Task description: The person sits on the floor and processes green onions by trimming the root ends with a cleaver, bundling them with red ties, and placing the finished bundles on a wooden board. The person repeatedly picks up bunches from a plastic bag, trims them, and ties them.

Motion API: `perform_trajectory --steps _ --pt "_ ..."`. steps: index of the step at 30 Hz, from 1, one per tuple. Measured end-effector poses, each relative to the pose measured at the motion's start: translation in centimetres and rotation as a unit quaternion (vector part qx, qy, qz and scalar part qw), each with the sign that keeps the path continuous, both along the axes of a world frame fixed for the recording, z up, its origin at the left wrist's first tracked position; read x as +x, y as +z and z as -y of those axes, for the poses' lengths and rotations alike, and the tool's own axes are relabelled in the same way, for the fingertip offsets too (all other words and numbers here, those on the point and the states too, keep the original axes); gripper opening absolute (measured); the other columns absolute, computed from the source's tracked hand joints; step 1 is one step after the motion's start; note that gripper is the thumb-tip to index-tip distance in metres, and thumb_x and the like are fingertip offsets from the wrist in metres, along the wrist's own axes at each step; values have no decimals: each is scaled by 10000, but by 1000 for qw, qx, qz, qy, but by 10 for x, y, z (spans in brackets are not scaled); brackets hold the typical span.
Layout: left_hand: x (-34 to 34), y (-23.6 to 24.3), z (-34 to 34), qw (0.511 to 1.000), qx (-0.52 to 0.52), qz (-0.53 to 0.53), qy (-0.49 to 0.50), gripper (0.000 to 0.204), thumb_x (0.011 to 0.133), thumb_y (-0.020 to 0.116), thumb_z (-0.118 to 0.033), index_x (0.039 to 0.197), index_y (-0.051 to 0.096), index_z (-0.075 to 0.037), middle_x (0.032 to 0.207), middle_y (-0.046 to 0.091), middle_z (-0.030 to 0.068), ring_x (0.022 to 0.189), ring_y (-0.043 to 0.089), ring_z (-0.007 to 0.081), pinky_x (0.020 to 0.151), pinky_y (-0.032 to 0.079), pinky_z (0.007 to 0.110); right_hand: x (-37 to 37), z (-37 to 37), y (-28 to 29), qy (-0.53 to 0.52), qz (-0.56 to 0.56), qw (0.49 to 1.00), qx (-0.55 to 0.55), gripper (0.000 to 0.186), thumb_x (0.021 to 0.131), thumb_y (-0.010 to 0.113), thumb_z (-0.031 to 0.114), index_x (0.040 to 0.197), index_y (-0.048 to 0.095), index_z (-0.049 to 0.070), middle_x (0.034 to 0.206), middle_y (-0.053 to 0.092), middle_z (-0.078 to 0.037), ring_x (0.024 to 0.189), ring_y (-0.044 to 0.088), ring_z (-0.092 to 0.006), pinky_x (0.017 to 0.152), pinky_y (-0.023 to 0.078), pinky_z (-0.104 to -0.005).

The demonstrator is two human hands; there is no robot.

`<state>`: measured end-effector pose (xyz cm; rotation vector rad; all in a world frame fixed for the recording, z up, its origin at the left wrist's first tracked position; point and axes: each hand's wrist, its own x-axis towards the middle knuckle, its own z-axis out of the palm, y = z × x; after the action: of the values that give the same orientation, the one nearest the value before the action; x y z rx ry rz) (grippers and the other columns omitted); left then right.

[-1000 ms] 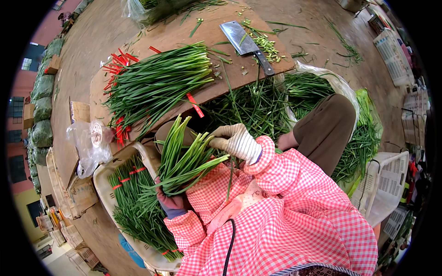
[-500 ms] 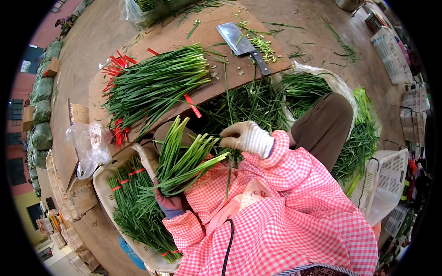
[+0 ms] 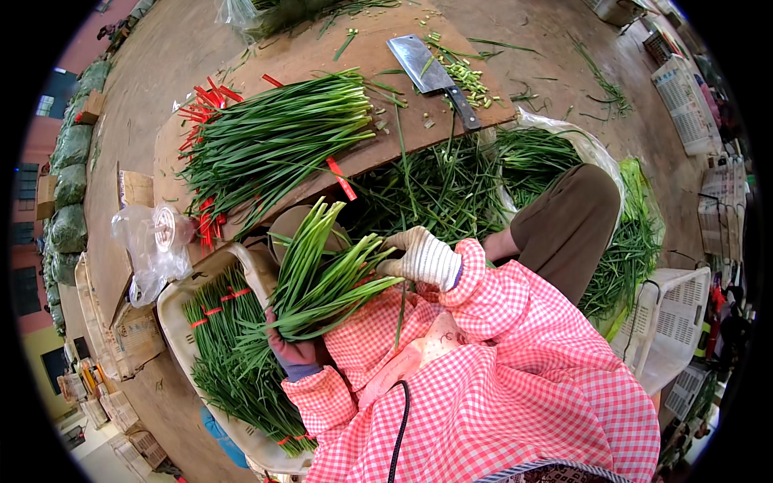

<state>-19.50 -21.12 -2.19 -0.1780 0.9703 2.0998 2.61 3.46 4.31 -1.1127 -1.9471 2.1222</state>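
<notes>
A loose bunch of garlic chives (image 3: 322,282) lies across my lap, its pale cut ends pointing right. My left hand (image 3: 294,350), in a dull pink glove, is closed round the leafy side, and the leaves partly cover its fingers. At the pale ends, my right hand (image 3: 423,258) in a white knit glove pinches stalks between thumb and fingers. One long blade hangs below it. In front of me, a big pile of garlic chives (image 3: 278,141) rests on a wooden board (image 3: 386,153) beside several red ties (image 3: 211,101).
A cleaver (image 3: 435,76) lies on the board near chopped stalk ends. To my left stands a white crate (image 3: 173,322) holding red-tied bunches. Loose greens (image 3: 435,185) lie under the board's edge, with bagged chives (image 3: 535,157) near my right knee. A plastic bag with a tape roll (image 3: 165,233) is at left.
My right hand has shifted slightly down and left, its fingers now against the bunch's pale ends. My left hand still holds the bunch.
</notes>
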Motion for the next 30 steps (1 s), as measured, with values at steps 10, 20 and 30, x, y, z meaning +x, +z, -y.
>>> perform_trajectory --steps 10,20,30 --pt "-2 6 4 1000 -6 -26 5 307 901 550 -212 1176 552 -74 1191 594 113 1092 569 258 962 451 441 85 -69 -19 -115 65 919 370 240 734 635 213 899 680 45 829 673 -137 751 662 -265 686 524 -352" --pt "1 28 -9 996 91 21 -6 338 860 534 -154 1186 560 -68 1186 597 143 1084 568 293 974 429 479 1 -16 2 58 -17 958 280 413 782 661 386 1039 669 63 877 662 -188 810 660 -299 728 524 -363" --pt "-15 5 -18 957 279 45 -58 188 847 477 -142 1010 547 -81 712 426 -12 654 392 142 613 352 296 15 20 -13 38 -29 998 49 205 824 616 190 952 692 49 709 672 -90 611 639 -145 567 524 -294"
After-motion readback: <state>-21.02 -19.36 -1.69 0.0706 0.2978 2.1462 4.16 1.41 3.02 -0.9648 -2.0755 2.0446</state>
